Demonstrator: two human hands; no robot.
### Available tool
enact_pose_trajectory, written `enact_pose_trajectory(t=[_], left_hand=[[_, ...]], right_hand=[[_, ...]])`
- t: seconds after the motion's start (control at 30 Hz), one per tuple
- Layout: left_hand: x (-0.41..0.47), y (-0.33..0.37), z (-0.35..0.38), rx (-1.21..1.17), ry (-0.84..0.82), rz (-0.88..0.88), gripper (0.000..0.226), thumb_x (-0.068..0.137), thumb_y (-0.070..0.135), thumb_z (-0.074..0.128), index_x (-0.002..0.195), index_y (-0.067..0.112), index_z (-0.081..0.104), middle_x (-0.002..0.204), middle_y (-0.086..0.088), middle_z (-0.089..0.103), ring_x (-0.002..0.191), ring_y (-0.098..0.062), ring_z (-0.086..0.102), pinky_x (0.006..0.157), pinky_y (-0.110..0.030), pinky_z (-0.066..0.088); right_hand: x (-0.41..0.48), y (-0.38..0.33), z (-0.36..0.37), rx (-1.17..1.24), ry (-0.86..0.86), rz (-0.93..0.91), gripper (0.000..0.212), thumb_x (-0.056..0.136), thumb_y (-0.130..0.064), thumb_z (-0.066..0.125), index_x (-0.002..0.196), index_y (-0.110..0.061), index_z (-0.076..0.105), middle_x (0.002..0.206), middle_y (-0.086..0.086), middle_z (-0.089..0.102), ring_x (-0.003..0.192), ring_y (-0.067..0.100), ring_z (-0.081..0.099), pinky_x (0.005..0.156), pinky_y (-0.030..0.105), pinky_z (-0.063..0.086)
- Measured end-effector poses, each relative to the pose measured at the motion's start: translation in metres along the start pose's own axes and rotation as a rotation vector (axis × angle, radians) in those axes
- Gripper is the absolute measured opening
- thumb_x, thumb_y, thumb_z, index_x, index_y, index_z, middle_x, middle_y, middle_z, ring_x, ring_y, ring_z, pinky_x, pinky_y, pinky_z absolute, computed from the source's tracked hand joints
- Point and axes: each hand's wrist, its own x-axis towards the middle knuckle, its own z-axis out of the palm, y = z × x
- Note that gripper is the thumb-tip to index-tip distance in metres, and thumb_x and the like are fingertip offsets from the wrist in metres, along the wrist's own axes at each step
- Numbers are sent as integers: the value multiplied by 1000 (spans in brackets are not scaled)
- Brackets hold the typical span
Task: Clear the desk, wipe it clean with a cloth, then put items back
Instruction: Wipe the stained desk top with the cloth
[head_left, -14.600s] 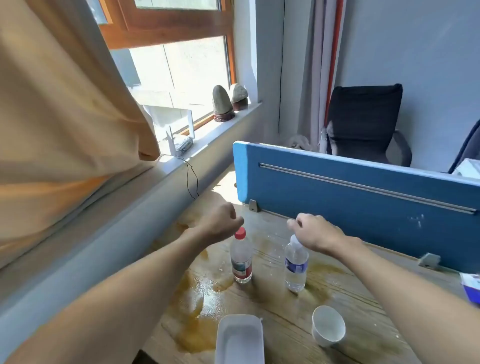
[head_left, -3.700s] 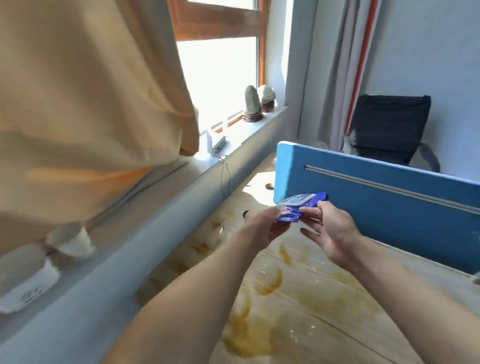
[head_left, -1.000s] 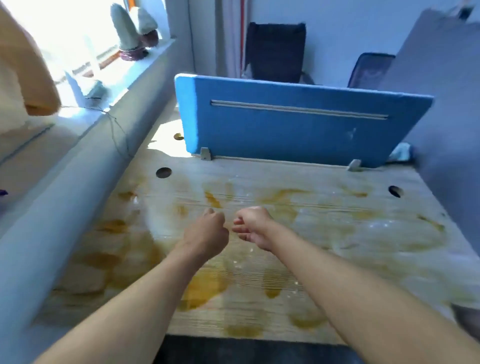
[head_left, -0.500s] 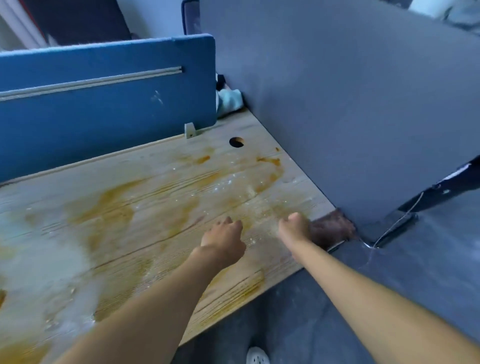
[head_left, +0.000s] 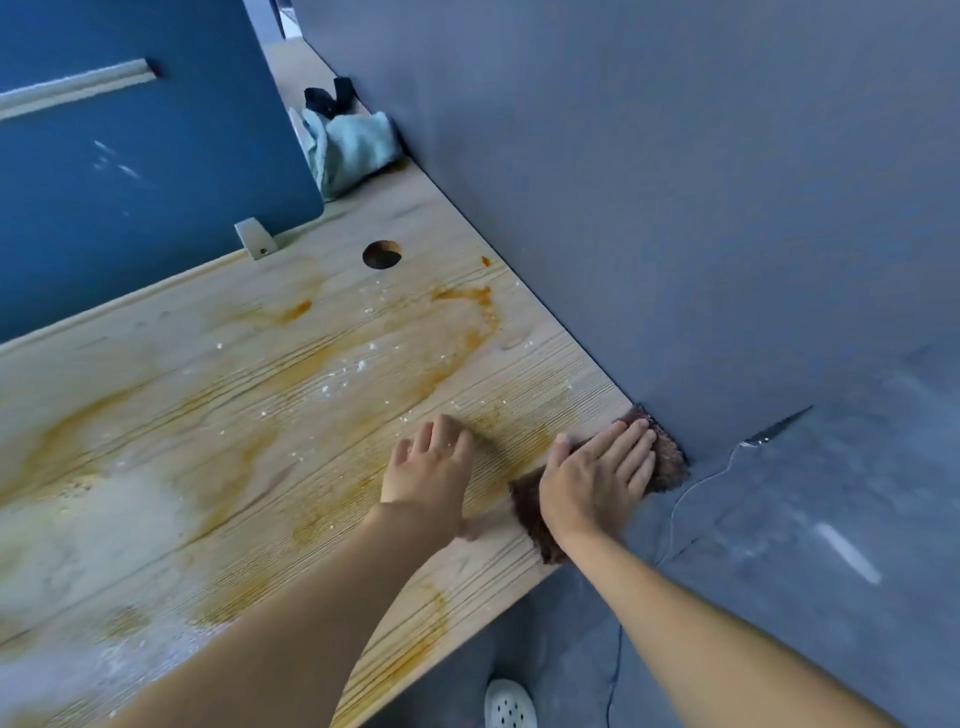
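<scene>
Pressing flat with straight fingers, the right hand (head_left: 597, 478) covers the brown cloth (head_left: 527, 506) at the desk's (head_left: 234, 415) front right corner, against the grey partition (head_left: 675, 208). The left hand (head_left: 428, 467) rests loosely beside it, empty. The stains (head_left: 457, 322) lie leftward and farther back.

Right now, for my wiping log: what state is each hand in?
Left hand: open, resting on the desk, holding nothing.
Right hand: open, pressed flat on the brown cloth.

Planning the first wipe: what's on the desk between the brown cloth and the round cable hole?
Head view: no objects between the brown cloth under the right hand and the cable hole, only desk wood with orange stains and white crumbs.
</scene>
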Motion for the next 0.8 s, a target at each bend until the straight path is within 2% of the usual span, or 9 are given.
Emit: enact_pose_trajectory(t=[0.1,0.2,0.27,0.33,0.43,0.5,0.6,0.7,0.8], left_hand=[[2,6,-3,35,-7,-32,105,76,38,82,154,17,15,161,-14,7,150,-32,7,123,-45,15],[3,12,-10,68,-25,-54,102,74,31,83,151,16,17,158,-17,10,148,-34,11,123,-45,16],[5,14,-11,75,-36,-54,100,75,27,83,151,15,18,157,-17,13,147,-35,12,123,-45,15],[6,13,-10,77,-37,-53,101,75,29,83,150,15,18,157,-17,15,147,-35,13,123,-45,16],[6,11,-7,60,-13,-45,103,73,32,85,150,16,19,155,-15,17,146,-34,15,122,-44,18],[5,8,-6,42,6,-29,100,74,30,84,149,16,19,154,-15,19,145,-33,16,122,-44,19],[6,4,-3,23,43,-10,96,74,29,84,146,17,22,151,-13,21,143,-33,17,121,-44,21],[8,0,-2,-2,33,-5,98,72,35,85,145,20,22,150,-12,21,143,-32,18,120,-45,21],[10,-2,-3,-9,42,0,98,73,34,84,146,20,20,150,-10,20,143,-33,17,121,-45,20]], right_hand=[[-7,9,6,-114,39,-272,80,100,-51,18,148,12,26,158,30,21,150,38,18,122,50,16],[-4,29,4,-229,4,-680,79,101,-56,15,150,6,20,161,24,15,152,32,13,122,48,19],[19,41,-3,-300,-33,-870,77,102,-56,15,153,2,18,163,20,12,153,28,9,123,46,18],[50,44,-10,-333,-32,-886,75,103,-55,11,155,0,16,164,17,13,153,25,8,124,44,16],[70,39,-14,-302,24,-695,76,102,-53,8,154,1,20,163,17,17,152,26,14,124,42,15],[51,32,-9,-284,30,-663,76,103,-53,8,154,2,19,163,18,15,153,28,12,124,44,16],[13,41,-5,-335,-33,-924,75,104,-56,16,155,-1,16,165,15,7,154,26,3,123,46,17],[33,47,-15,-376,-77,-1165,72,103,-53,25,157,-5,17,166,10,6,154,20,3,124,43,14],[73,35,-18,-348,-41,-995,68,104,-51,15,158,-9,15,166,7,9,154,19,8,124,41,13]])
